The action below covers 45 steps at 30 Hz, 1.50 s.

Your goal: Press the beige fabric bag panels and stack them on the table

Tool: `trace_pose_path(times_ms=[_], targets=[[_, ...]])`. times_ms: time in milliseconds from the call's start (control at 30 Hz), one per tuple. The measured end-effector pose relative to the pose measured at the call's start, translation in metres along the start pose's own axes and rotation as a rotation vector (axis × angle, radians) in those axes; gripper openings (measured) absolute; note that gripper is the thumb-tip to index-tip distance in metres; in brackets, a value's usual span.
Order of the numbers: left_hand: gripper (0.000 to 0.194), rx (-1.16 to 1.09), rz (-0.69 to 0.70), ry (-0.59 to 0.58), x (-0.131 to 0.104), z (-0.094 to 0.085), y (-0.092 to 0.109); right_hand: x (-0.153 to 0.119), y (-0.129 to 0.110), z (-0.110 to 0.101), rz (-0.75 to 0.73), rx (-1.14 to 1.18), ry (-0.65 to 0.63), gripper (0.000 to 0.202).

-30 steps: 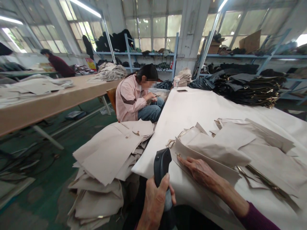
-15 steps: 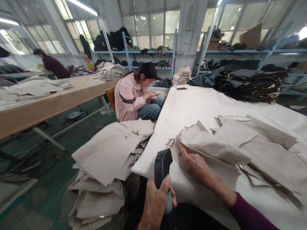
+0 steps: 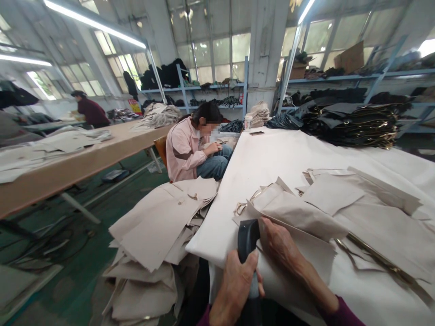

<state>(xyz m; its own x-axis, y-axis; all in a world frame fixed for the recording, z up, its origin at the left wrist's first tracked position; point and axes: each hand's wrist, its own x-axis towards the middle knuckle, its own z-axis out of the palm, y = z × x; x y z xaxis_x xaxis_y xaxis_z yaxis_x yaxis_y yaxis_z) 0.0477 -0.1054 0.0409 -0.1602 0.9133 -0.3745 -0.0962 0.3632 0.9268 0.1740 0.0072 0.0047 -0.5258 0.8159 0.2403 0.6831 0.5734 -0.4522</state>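
My left hand (image 3: pixel 234 283) is wrapped round the grip of a black handheld tool (image 3: pixel 247 237) with a bent, angled head. The tool stands upright at the table's near edge, its head right beside my right fingertips. My right hand (image 3: pixel 280 244) has its fingers curled at the near edge of a beige fabric piece (image 3: pixel 311 246); the tool's head partly hides the fingertips. That piece lies at the front of a loose pile of beige fabric pieces (image 3: pixel 370 222) with brass-coloured zips. A zip end with a metal pull (image 3: pixel 240 208) pokes out just beyond the tool.
A tall stack of beige pieces (image 3: pixel 159 222) stands left of the white-covered table (image 3: pixel 272 158). Beyond it sits a co-worker (image 3: pixel 190 149), head bent over their hands. A phone (image 3: pixel 257 133) and a heap of black zipped pieces (image 3: pixel 350 122) lie at the far end.
The tool in my left hand has moved right, up to my right fingers. My right index finger was stretched along the fabric; now the fingers are curled there. The view has tilted up slightly.
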Motion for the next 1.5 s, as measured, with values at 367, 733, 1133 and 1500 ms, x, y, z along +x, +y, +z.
trace_pose_path(times_ms=[367, 733, 1133, 1500], targets=[[0.050, -0.126, 0.153, 0.157, 0.031, 0.010, 0.013, -0.006, 0.008, 0.007, 0.122, 0.189, 0.212, 0.023], [0.043, -0.006, 0.033, 0.051, 0.017, 0.015, 0.003, -0.008, 0.009, 0.007, 0.118, 0.296, 0.280, 0.022], [0.049, 0.084, 0.074, 0.098, -0.006, 0.016, 0.017, -0.107, 0.027, -0.039, 0.373, 0.302, 0.619, 0.026], [0.047, 0.092, 0.113, -0.298, -0.047, 0.068, -0.019, -0.115, 0.031, -0.055, 0.317, 0.843, 0.408, 0.026]])
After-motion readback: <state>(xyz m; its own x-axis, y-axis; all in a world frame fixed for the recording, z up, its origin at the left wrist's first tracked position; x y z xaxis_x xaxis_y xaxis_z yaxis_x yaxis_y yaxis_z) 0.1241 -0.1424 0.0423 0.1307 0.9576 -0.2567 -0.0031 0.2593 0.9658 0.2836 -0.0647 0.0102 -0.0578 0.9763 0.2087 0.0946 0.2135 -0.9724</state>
